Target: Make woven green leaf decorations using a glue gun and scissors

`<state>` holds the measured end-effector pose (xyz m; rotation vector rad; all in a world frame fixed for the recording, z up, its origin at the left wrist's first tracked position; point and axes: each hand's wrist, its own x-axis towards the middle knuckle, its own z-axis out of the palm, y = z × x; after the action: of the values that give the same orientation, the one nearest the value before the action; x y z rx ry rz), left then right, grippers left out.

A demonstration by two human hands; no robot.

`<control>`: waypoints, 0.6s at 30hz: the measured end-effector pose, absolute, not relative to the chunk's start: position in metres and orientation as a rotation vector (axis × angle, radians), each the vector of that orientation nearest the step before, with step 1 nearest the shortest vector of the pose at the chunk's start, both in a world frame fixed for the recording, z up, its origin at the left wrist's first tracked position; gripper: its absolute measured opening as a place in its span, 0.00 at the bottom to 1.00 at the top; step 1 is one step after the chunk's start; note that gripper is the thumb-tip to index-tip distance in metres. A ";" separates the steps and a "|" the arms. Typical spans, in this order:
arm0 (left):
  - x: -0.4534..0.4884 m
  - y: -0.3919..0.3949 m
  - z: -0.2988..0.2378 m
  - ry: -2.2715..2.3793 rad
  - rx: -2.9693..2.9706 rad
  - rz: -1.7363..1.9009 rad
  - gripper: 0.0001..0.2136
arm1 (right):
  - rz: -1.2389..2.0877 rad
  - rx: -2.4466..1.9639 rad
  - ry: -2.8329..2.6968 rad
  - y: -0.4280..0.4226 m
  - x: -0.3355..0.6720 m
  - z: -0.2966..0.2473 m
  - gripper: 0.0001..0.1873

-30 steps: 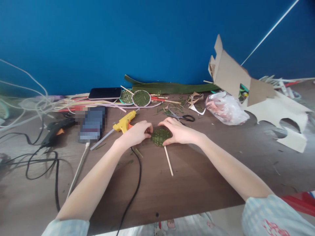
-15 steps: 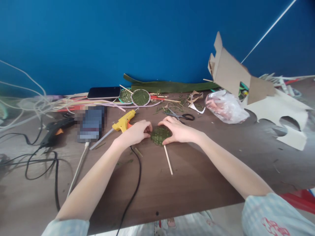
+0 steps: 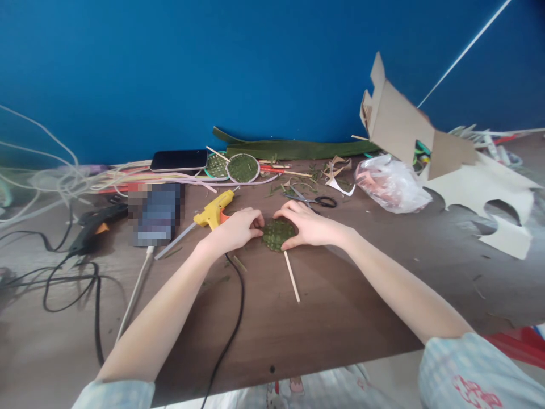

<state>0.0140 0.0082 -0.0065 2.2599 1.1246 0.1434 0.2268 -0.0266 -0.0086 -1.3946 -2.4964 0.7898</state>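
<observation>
A small round fan (image 3: pixel 277 234) woven from green leaf strips lies on the table between my hands. Its pale wooden stick handle (image 3: pixel 292 276) points toward me. On the right, my right hand (image 3: pixel 304 224) curves round the fan's edge, thumb at the near side and fingers at the far side. At the left edge, my left hand (image 3: pixel 247 227) has its fingers curled in, with the thumb tip against or very near the rim. Left of that hand lies a yellow hot glue gun (image 3: pixel 215 209) with a glue stick (image 3: pixel 175 241) in its back. Scissors (image 3: pixel 315 200) lie just beyond my right hand.
Two similar round fans (image 3: pixel 243 169) rest at the back by long green leaves (image 3: pixel 298 149). Phones (image 3: pixel 159 213), cables (image 3: pixel 234 335) and a black glue gun (image 3: pixel 100 224) occupy the left. To the right are a plastic bag (image 3: pixel 392 184) and cut cardboard (image 3: pixel 472 184).
</observation>
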 end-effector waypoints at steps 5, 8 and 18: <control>0.018 0.003 -0.003 1.228 2.295 0.129 0.04 | 0.776 -1.373 -2.499 -0.026 0.228 -0.010 0.34; 0.022 0.001 -0.004 1.260 2.322 0.113 0.04 | 0.773 -1.381 -2.499 -0.026 0.228 -0.010 0.33; 0.024 0.000 -0.004 1.283 2.335 0.085 0.03 | 0.776 -1.385 -2.495 -0.026 0.228 -0.011 0.33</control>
<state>0.0242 -0.0002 -0.0042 2.3351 1.2827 0.0849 0.2281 -0.0262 -0.0107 -1.3846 -2.4952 0.7760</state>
